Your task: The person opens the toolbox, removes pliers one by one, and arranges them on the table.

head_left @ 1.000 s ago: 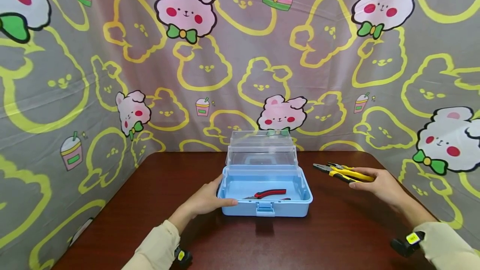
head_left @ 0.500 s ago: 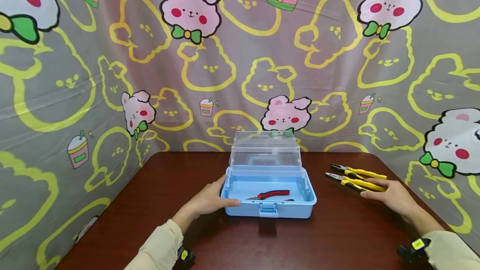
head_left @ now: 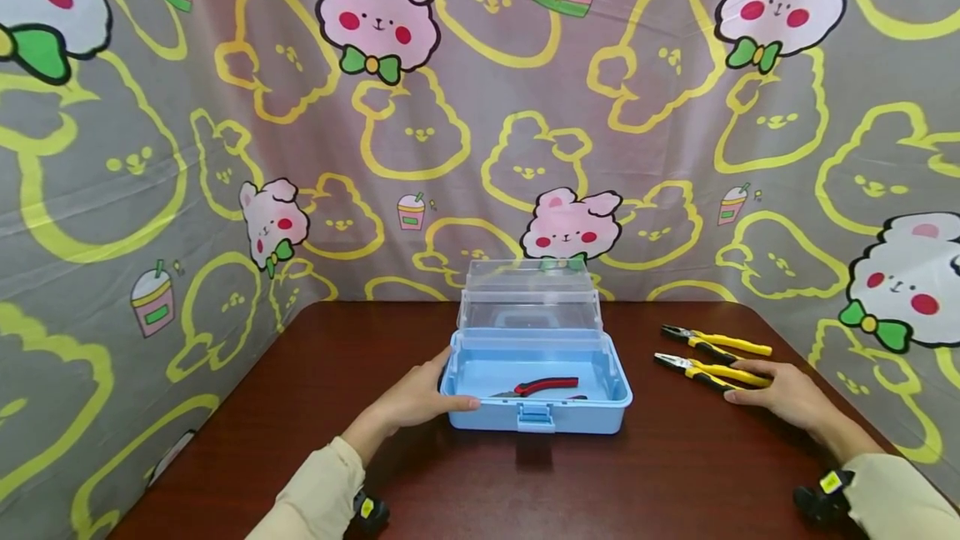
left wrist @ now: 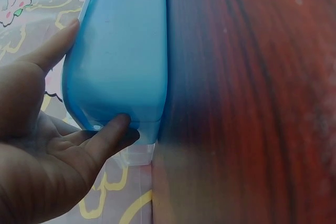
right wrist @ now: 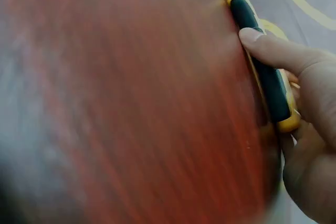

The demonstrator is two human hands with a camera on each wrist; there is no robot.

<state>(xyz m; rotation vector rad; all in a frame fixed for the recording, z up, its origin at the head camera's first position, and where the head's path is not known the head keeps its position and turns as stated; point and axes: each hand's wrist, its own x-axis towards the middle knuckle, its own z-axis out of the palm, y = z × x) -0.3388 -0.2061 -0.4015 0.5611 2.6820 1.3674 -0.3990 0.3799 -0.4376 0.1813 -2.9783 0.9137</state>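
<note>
A light blue toolbox (head_left: pixel 487 421) stands on the table with its clear lid (head_left: pixel 531 308) raised at the back. My left hand (head_left: pixel 408 397) grips its front left corner; in the left wrist view the thumb lies along the rim and fingers touch the end wall. Inside lies a red-handled pair of pliers (head_left: pixel 551 384), part of it hidden by the front wall. On the right, my right hand (head_left: pixel 787 397) holds the nearer yellow-and-black combination pliers (head_left: pixel 712 375) by the handles, close to the tabletop. In the right wrist view the thumb presses the black grip (right wrist: pixel 270 90).
A second pair of yellow-and-black pliers (head_left: pixel 738 344) lies just behind the held one, roughly parallel to it. The dark wooden table (head_left: pixel 600 490) ends at a curtain (head_left: pixel 660 140) printed with cartoon rabbits, at the back and both sides.
My right hand has lowered both yellow pliers to the table on the right. The farther pair has come free and lies apart; the nearer stays in the fingers. My left hand keeps its place.
</note>
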